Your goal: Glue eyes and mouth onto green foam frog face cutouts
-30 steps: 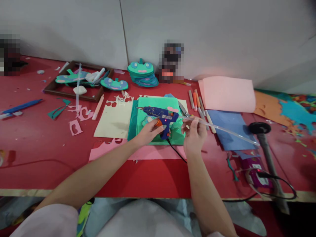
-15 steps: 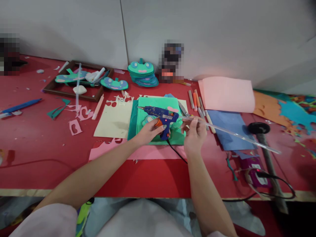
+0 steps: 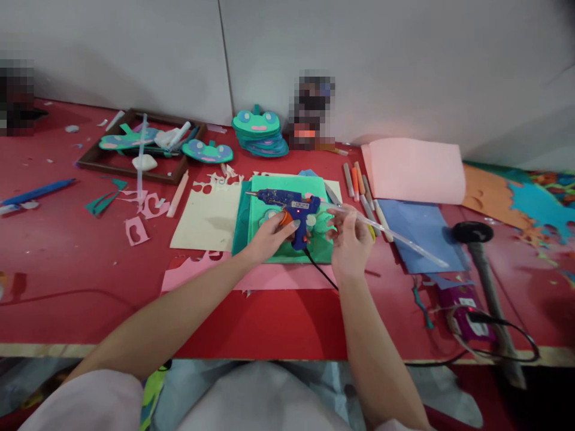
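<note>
My left hand (image 3: pixel 268 239) grips the handle of a blue hot glue gun (image 3: pixel 287 206), with a finger near its orange trigger. The gun's nozzle points left and a small red light glows on its body. My right hand (image 3: pixel 350 238) pinches a long clear glue stick (image 3: pixel 395 236) whose near end sits in the back of the gun. Both hands hover over a green foam sheet (image 3: pixel 287 185) with a frog-shaped cutout partly hidden under the gun. The gun's black cord (image 3: pixel 320 272) runs toward me.
A cream sheet (image 3: pixel 209 221) and pink scraps (image 3: pixel 137 230) lie left. A brown tray (image 3: pixel 135 161) holds foam frogs and glue sticks; stacked frog cutouts (image 3: pixel 258 131) sit behind. Markers (image 3: pixel 357 179), pink (image 3: pixel 415 170) and blue paper (image 3: pixel 417 230) lie right, with a black stand (image 3: pixel 480 251) and power plug (image 3: pixel 471 317).
The glue stick has slid further into the back of the gun, so less of it sticks out to the right. My right hand moved slightly left toward the gun.
</note>
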Tool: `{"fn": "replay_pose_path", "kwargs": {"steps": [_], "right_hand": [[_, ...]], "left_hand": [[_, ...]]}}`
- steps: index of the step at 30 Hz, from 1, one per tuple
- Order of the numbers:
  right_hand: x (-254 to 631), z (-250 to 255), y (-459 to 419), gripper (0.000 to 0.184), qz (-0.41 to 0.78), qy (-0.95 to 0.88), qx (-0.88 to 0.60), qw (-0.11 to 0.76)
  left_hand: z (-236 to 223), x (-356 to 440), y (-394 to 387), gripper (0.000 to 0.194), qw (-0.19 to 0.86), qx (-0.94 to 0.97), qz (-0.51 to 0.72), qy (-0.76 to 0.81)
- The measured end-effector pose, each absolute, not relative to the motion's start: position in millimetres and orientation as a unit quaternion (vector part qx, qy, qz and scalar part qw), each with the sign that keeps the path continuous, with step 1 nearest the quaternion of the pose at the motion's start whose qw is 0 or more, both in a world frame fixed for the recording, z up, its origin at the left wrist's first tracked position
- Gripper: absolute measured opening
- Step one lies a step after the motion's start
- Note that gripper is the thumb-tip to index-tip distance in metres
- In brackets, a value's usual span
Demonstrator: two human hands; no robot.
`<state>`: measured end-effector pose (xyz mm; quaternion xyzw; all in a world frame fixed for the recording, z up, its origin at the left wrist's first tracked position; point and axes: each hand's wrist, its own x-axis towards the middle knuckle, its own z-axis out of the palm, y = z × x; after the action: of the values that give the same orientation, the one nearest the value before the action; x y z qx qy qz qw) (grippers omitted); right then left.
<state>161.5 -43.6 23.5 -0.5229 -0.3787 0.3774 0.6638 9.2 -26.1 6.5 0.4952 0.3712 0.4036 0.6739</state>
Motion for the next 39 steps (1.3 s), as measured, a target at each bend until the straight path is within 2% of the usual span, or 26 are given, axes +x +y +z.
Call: {"fn": "replay_pose_path", "kwargs": {"steps": [4, 11, 16, 19, 23, 27, 34, 39], "right_hand": [[154, 22, -47, 0.034, 0.396, -0.424, -0.547, 0.604], [142, 18, -54, 0.024, 0.28, -0.577, -0.582, 0.5], [141, 20, -56, 0.022, 0.231, -0.617, -0.584, 0.474], [141, 21, -56, 0.025, 0.265, -0.567, -0.59, 0.511], [146, 23, -52, 0.035, 0.362, -0.423, -0.561, 0.612], [153, 27, -47, 0.031, 0.396, -0.332, -0.49, 0.701], [157, 26, -47, 0.021, 0.387, -0.359, -0.461, 0.713], [157, 26, -48, 0.017, 0.357, -0.404, -0.449, 0.713]], "left_hand": [[3, 10, -25, 0.041, 0.661, 0.505, 0.412, 0.372], [-4, 10, -24, 0.039, 0.604, 0.555, 0.425, 0.383], [-3, 10, -25, 0.037, 0.606, 0.557, 0.425, 0.376], [-1, 10, -25, 0.039, 0.622, 0.538, 0.426, 0.377], [0, 11, -25, 0.042, 0.636, 0.51, 0.432, 0.384], [-1, 11, -24, 0.044, 0.638, 0.519, 0.426, 0.376], [10, 10, -29, 0.038, 0.708, 0.496, 0.4, 0.304], [12, 10, -30, 0.043, 0.753, 0.461, 0.382, 0.272]]}}
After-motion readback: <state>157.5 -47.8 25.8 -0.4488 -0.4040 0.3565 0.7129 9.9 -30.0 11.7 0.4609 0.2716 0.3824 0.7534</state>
